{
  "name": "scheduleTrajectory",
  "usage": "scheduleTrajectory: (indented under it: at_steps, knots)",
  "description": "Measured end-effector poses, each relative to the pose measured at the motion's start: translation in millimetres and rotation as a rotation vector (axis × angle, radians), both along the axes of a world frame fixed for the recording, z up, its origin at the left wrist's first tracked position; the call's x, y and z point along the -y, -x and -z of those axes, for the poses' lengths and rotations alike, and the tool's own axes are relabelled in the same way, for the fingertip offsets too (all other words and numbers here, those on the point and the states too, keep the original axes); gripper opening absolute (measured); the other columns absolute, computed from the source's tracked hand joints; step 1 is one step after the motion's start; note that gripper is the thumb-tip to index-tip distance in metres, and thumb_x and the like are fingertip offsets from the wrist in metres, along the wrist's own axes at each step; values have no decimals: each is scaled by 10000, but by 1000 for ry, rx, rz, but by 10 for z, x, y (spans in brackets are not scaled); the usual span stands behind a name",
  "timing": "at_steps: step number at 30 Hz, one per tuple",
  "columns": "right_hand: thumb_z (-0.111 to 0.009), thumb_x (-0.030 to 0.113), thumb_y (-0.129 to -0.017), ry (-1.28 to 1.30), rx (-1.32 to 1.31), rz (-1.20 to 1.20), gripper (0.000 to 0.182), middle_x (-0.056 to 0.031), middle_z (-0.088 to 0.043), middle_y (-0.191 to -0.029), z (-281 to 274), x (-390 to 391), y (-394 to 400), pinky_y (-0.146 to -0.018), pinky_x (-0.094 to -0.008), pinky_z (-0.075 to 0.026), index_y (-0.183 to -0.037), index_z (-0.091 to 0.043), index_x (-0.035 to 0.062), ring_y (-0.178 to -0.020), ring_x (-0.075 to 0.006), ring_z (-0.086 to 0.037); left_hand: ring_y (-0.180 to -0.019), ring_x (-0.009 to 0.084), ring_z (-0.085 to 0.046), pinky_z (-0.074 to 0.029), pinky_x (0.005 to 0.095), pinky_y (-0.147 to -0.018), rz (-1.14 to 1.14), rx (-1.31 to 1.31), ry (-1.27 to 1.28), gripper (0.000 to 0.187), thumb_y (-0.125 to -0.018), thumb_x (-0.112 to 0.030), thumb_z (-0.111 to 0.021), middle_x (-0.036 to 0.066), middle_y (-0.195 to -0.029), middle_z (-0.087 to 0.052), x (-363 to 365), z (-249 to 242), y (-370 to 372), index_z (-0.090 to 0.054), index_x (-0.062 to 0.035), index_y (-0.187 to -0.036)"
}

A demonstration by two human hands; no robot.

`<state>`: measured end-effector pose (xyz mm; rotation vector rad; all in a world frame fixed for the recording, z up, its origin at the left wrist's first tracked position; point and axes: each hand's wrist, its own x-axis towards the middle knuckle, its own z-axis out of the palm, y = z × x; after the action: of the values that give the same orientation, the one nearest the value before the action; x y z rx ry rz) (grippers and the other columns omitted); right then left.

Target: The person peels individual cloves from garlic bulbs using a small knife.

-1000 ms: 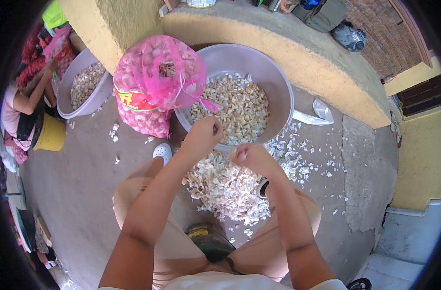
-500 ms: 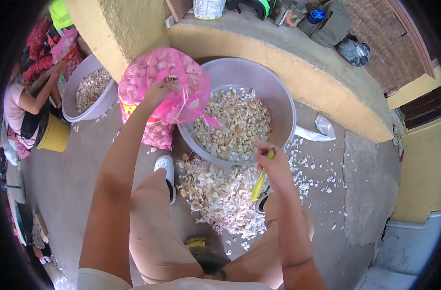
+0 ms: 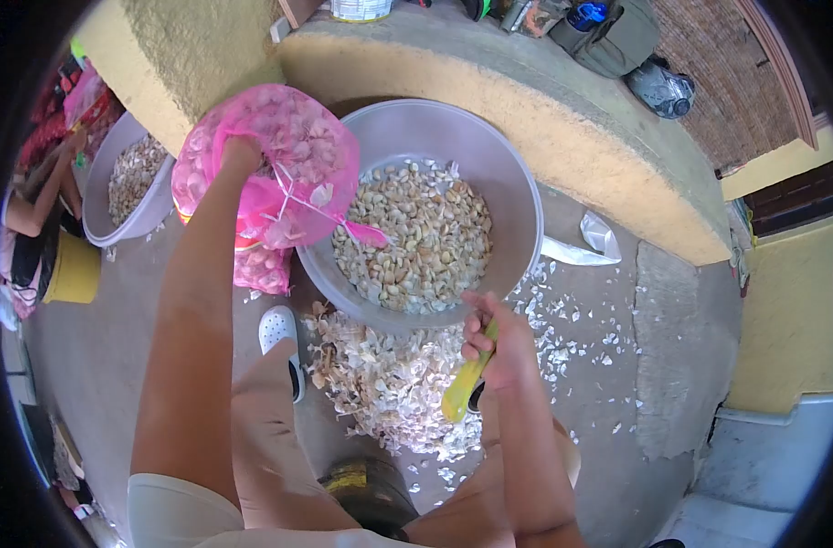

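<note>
My left hand (image 3: 240, 153) reaches into the opening of a pink mesh sack of garlic bulbs (image 3: 288, 146); its fingers are hidden inside the mesh. The sack leans against a large grey basin (image 3: 517, 196) holding peeled garlic cloves (image 3: 414, 239). My right hand (image 3: 494, 342) sits below the basin's near rim, closed around a yellow-handled knife (image 3: 462, 391) that points down. A heap of white garlic skins (image 3: 380, 379) lies on the floor between my knees and the basin.
A second basin of cloves (image 3: 128, 178) stands at the left beside another person's arm (image 3: 42, 196) and a yellow bucket (image 3: 72, 271). A curved yellow wall (image 3: 562, 119) rises behind the basin with bags on top. My white shoe (image 3: 277, 329) rests on the concrete floor.
My left hand has gone from near the basin rim up into the sack's opening. My right hand now shows the yellow-handled knife and has dropped slightly. The view has shifted left.
</note>
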<state>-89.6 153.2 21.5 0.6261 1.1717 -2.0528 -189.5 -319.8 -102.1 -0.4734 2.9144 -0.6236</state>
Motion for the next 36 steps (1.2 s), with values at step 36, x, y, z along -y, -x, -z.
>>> scheduleTrajectory:
  at_steps: [36]
  knots:
    - [-635,196,-729,-537,-1053,-640,413,-37,-514,-730,-339,63,-698,-648,-262,-403,-1092,-505,47,-696,-147,-504,-945,153,-497,-405,278,-812,-105,-224,-1672,389,-764,-36,-512,83,-1001,-525,-2070,-1520,-2097,-421,-19,-1142]
